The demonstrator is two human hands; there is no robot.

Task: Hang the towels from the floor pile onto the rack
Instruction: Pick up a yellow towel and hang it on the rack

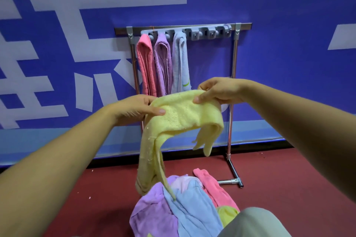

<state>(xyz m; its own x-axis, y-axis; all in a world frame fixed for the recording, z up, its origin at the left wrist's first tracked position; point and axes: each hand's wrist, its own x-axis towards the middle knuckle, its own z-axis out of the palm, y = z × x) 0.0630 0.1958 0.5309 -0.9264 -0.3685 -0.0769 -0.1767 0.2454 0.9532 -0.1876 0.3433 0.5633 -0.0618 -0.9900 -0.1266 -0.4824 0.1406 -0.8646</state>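
Both arms reach forward into the middle of the frame, and between them hangs a yellow towel (179, 119). The left hand (134, 108) pinches the towel's upper edge at its left end, thumb on the near face and fingers tucked behind. The right hand (217, 90) is closed over the same edge a little higher and to the right, thumb pressed down on the fabric. The cloth sags between the two grips; its long left part drops down toward the lower centre of the frame, and a shorter flap dangles on the right.

Behind the hands, in the upper centre, a metal rack (234, 75) stands on the dark red floor (289, 169) against a blue wall (269, 5) with large white characters. A grey hook strip (208, 32) runs along the rack's top bar. Three towels hang side by side from its left part: a pink towel (146, 67) at the left, a purple towel (163, 63) just beside it, and a pale blue towel (179, 63) on the right. The hooks to the right of these are bare.

At the lower centre, the floor pile (183, 209) lies below the held towel, showing purple, light blue, pink and yellow cloth. The tail of the yellow towel reaches the top of the pile. A grey trouser knee (254, 223) shows in the lower right corner.
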